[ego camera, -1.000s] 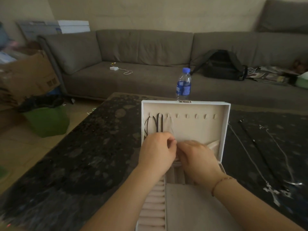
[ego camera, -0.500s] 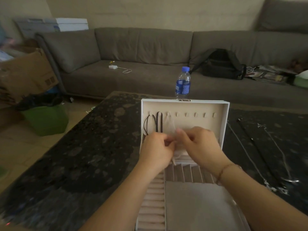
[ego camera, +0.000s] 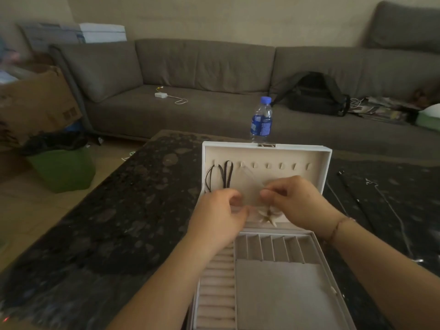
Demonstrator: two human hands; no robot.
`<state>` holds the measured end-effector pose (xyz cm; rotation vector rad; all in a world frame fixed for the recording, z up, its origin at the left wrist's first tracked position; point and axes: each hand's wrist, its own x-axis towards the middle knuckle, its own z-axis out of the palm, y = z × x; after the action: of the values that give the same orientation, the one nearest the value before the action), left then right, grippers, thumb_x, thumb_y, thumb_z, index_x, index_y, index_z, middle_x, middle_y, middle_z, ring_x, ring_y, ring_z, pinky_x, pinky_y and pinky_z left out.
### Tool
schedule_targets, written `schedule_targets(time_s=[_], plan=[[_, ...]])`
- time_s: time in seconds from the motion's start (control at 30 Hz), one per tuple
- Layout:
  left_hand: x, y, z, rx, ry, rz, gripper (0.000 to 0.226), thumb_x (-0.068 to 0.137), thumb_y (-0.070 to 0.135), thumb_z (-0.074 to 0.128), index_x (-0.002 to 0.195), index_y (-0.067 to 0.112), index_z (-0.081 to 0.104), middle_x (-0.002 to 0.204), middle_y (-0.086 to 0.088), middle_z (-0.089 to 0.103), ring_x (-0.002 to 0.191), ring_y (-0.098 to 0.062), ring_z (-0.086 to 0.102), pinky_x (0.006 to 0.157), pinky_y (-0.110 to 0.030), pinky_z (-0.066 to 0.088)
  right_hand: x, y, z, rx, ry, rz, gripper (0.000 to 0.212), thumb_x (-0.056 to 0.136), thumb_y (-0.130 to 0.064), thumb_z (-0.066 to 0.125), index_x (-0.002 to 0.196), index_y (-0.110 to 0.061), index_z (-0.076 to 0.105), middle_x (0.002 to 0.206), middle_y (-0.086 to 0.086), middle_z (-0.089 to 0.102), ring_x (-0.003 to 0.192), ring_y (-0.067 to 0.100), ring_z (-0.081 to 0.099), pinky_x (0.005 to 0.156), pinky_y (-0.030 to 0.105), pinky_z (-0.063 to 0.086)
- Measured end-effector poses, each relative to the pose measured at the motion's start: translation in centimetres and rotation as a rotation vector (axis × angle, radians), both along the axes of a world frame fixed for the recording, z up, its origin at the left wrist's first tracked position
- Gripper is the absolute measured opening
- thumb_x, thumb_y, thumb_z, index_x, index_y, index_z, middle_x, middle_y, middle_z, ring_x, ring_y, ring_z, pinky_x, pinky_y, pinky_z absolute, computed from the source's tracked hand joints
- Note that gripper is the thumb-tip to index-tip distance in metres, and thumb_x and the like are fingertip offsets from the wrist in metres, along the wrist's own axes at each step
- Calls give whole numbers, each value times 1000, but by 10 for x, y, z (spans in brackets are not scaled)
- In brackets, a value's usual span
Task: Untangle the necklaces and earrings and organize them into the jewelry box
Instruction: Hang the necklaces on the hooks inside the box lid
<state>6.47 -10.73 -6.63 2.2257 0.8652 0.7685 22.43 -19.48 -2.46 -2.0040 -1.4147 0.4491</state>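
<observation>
Pinching a pale, thin necklace (ego camera: 247,179) with both hands, you hold it in front of the raised lid of the jewelry box (ego camera: 326,160). Your left hand (ego camera: 217,216) has its fingers curled, thumb and forefinger closed on the strand near the lid's lower edge; your right hand (ego camera: 297,201) pinches the other side, fingertips drawn together. The strand runs up from your fingers to the third hook in the lid's row, and a light, star-shaped pendant (ego camera: 269,216) hangs between your hands, just above the box's back edge.

Two dark cord necklaces (ego camera: 222,175) already hang from the leftmost hooks — they drop behind your left hand. The remaining hooks to the right are bare. The box sits open on a dark, speckled table (ego camera: 107,222); its tray shows a column of ring rolls on the left, narrow slots along the back and a flat grey panel in front.

On the table to your right lie more chains (ego camera: 385,206), stretched out and apart from one another — well clear of the box. A blue-labelled water bottle (ego camera: 261,120) stands just behind the lid, with a grey sofa (ego camera: 202,67) beyond.
</observation>
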Motion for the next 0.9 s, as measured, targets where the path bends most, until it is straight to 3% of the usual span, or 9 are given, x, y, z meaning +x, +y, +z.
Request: schedule_targets(time_s=[0.1, 0.23, 0.3, 0.4, 0.5, 0.67, 0.8, 0.9], plan=[[-2, -9, -2, 124, 191, -56, 23, 92, 34, 64, 112, 26, 72, 109, 11, 66, 97, -9, 62, 84, -30, 54, 6, 2, -1, 35, 10, -76, 23, 94, -27, 61, 75, -21, 73, 69, -2, 71, 65, 9, 66, 66, 21, 55], [-6, -16, -1, 246, 278, -127, 26, 94, 33, 58, 116, 27, 71, 109, 8, 62, 100, -15, 60, 84, -35, 53, 3, 10, -5, 157, 81, -213, 29, 94, -22, 62, 66, -20, 70, 60, -5, 69, 51, -1, 58, 56, 14, 47], [-8, -14, 2, 265, 300, -136, 26, 93, 31, 59, 114, 26, 72, 109, 7, 63, 101, -17, 61, 83, -37, 54, -2, 15, -10, 181, 47, -272, 30, 94, -24, 61, 65, -21, 69, 61, -6, 69, 56, 1, 62, 57, 13, 47], [-9, -12, 5, 305, 302, -150, 25, 92, 30, 60, 113, 25, 72, 110, 7, 65, 104, -17, 60, 85, -37, 53, -13, 18, -17, 215, -59, -324, 33, 96, -27, 58, 64, -22, 68, 63, -7, 68, 65, 11, 66, 66, 26, 55], [-9, -13, 7, 362, 359, -186, 25, 91, 28, 60, 112, 24, 72, 107, 6, 63, 101, -19, 61, 83, -37, 54, -17, 19, -18, 240, -113, -346, 35, 97, -28, 55, 64, -22, 66, 63, -8, 66, 66, 11, 66, 67, 26, 55], [-10, -15, 14, 457, 477, -234, 17, 86, 23, 63, 102, 22, 72, 96, 5, 57, 92, -23, 60, 75, -37, 54, -17, 21, -18, 267, 23, -386, 35, 96, -29, 57, 63, -23, 68, 62, -8, 67, 64, 9, 65, 63, 25, 55], [-10, -15, 15, 477, 501, -273, 22, 88, 22, 63, 109, 23, 71, 99, 5, 56, 92, -20, 60, 76, -37, 55, -19, 21, -14, 287, 198, -405, 30, 96, -27, 58, 70, -19, 72, 62, -6, 68, 52, -3, 60, 48, 9, 42], [-10, -13, 13, 464, 479, -273, 21, 89, 19, 64, 107, 23, 72, 95, 7, 53, 91, -18, 58, 74, -34, 53, -21, 20, -13, 280, 322, -369, 28, 96, -23, 58, 75, -14, 74, 65, -1, 71, 51, -2, 61, 49, 12, 46]])
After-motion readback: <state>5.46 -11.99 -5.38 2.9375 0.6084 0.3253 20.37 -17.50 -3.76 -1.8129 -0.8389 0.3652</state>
